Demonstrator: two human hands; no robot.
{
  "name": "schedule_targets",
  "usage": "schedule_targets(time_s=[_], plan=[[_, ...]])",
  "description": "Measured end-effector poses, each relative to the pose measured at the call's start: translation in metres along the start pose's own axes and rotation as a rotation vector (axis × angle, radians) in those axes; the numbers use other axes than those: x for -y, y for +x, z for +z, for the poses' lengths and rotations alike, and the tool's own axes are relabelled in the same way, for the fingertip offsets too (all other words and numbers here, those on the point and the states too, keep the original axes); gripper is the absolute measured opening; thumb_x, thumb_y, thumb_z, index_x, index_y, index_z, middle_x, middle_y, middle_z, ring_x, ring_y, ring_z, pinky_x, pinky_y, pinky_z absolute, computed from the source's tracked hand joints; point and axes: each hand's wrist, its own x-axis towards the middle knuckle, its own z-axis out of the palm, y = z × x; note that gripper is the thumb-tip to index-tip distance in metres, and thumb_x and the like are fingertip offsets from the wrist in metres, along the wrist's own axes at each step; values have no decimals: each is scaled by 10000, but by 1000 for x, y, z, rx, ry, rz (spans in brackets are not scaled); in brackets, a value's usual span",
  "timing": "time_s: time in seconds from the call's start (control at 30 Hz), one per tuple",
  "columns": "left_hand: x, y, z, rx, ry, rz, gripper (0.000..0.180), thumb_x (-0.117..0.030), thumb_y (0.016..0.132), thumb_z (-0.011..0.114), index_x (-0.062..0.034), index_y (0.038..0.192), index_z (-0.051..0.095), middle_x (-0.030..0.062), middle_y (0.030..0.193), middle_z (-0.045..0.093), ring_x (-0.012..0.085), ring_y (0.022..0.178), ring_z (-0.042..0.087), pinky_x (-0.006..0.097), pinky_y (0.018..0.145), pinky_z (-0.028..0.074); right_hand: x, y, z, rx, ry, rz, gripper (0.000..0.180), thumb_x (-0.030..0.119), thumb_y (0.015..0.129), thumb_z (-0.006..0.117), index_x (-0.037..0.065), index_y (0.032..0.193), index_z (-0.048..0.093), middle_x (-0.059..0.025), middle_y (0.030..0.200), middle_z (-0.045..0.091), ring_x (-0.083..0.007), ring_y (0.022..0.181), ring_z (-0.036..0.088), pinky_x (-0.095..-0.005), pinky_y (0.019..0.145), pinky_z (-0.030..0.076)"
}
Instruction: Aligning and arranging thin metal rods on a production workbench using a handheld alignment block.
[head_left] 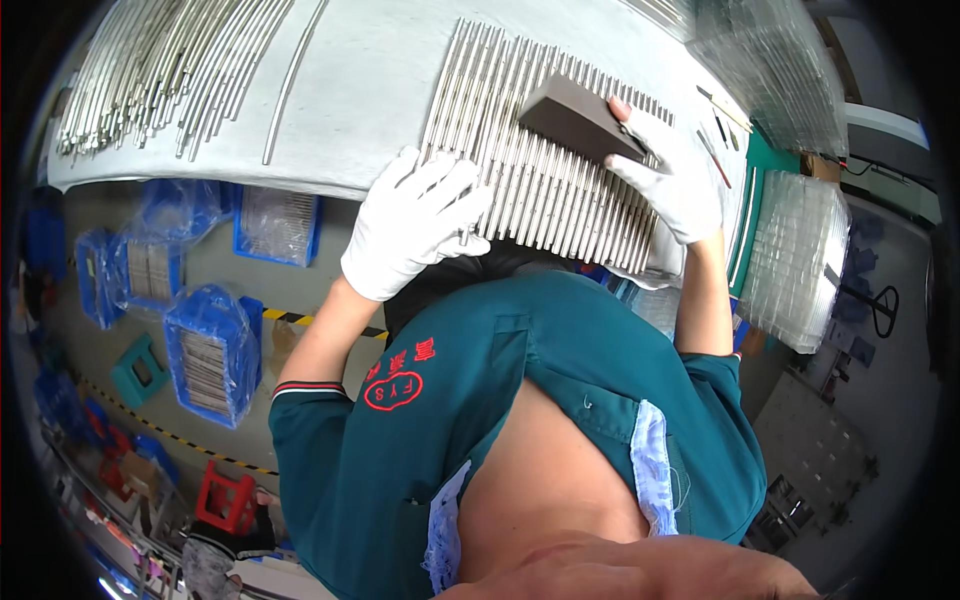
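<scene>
Green shirt point(450, 330) fabric lies nearest the camera, below both hands. Right hand point(668, 180), gloved, grips the near right end of a dark block point(572, 115) between thumb and fingers; the block sits over a row of metal rods point(535, 195). Left hand point(415, 225), gloved, covers the row's left edge, fingers slightly bent; whether it grips a rod cannot be told. Beyond it, leftward, loose rods point(205, 65) lie on the table point(350, 90).

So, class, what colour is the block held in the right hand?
The block is dark greyish brown, seen best in the head view.
</scene>
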Motion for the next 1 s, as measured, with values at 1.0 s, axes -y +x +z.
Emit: schedule_targets(time_s=[1.0], plan=[[3,-1,6,10,47,37,526,-577,816,554,-116,1054,642,90,1063,611,288,1018,590,457,900,453,23,31,30,-118,-222,-290,540,160,790,742,249,1310,626,-48,1016,687,-255,852,597,-364,823,483]])
